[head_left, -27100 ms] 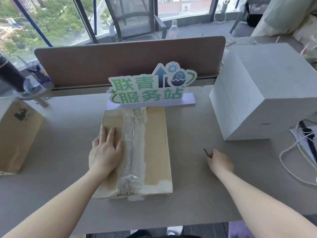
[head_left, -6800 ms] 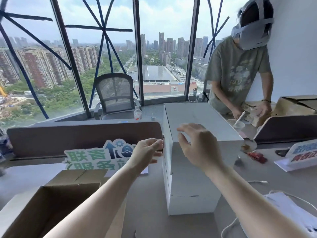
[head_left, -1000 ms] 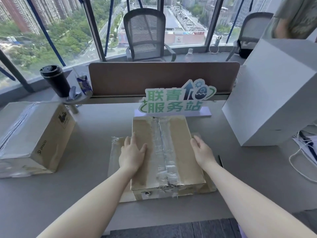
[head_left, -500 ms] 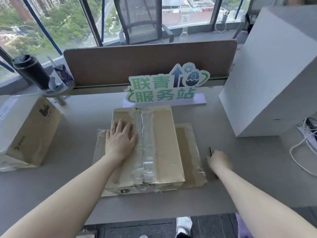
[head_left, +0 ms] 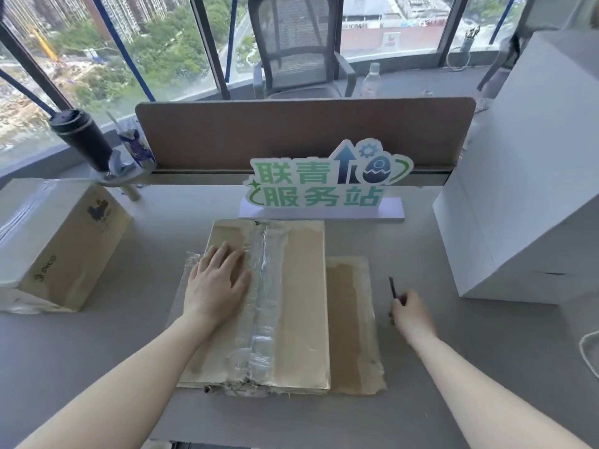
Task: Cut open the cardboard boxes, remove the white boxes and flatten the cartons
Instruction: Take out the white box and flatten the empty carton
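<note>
Two flattened cartons lie stacked in front of me on the grey desk. The upper one (head_left: 301,303) has a strip of clear tape down its middle, and the lower one (head_left: 350,322) sticks out on the right. My left hand (head_left: 217,283) rests flat on the upper carton's left half, fingers straight. To the right of the stack, my right hand (head_left: 410,311) pinches a thin dark blade (head_left: 393,286) that points away from me. A sealed cardboard box (head_left: 55,244) stands at the left. Stacked white boxes (head_left: 525,196) stand at the right.
A green-lettered sign (head_left: 324,186) stands just behind the cartons, before a brown divider panel (head_left: 304,134). A black tumbler (head_left: 82,137) and a small carton sit at the back left. A white cable (head_left: 583,348) loops at the right edge. An office chair (head_left: 298,50) stands beyond the divider.
My right hand left the stack's right side and took up the blade beside it. My left hand stays flat on the upper carton. The view tilted up a little.
</note>
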A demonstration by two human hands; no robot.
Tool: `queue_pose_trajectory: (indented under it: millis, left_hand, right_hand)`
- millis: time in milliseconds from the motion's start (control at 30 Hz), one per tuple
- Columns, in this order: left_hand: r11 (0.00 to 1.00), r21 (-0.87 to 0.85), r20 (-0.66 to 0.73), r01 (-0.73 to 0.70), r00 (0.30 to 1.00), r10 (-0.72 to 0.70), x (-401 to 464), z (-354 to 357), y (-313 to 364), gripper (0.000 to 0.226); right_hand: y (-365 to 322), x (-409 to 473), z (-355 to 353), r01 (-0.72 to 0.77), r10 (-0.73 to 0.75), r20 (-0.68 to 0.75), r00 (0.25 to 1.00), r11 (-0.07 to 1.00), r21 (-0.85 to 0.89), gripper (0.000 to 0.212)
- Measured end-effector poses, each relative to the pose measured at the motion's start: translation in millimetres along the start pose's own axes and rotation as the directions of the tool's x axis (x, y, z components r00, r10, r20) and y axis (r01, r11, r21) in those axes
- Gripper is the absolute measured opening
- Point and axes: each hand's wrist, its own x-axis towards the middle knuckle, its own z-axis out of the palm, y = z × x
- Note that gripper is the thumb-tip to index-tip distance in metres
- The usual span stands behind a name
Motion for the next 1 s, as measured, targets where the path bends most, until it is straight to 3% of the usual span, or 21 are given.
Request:
queue_pose_trajectory:
  millis: [67, 233, 300, 433, 567, 1000]
  left_hand:
    - [1.000, -0.018, -0.036, -0.008, 0.999, 0.007, 8, -4, 3, 0.041]
    - [0.997, -0.074, 0.019, 0.029, 0.999, -0.028, 51, -14, 4, 0.040]
    - [0.996, -0.085, 0.059, 0.036, 0.998, -0.031, 72, -17, 1, 0.045]
    - [0.993, -0.114, 0.090, -0.006, 0.996, 0.017, 104, -19, -2, 0.050]
    - [0.974, -0.224, 0.094, -0.044, 0.993, 0.066, 121, -12, -13, 0.028]
    - [0.897, -0.434, -0.059, -0.083, 0.996, 0.064, 122, 1, -25, 0.015]
  right_hand:
    - [-29, 5, -7, 0.087, -0.087, -0.005, 0.996, 0.990, 0.108, 0.014]
    - [-130, -11, -13, 0.395, -0.398, -0.012, 0.917, 0.907, 0.147, 0.023]
    - [-164, -16, -8, 0.486, -0.489, 0.016, 0.872, 0.869, 0.093, 0.026]
    - [-219, -14, 9, 0.631, -0.616, 0.138, 0.776, 0.756, -0.174, 0.031]
    - [-257, -4, 24, 0.688, -0.616, 0.308, 0.725, 0.626, -0.367, 0.038]
    - [-318, 31, 50, 0.791, -0.479, 0.631, 0.611, 0.415, -0.450, 0.043]
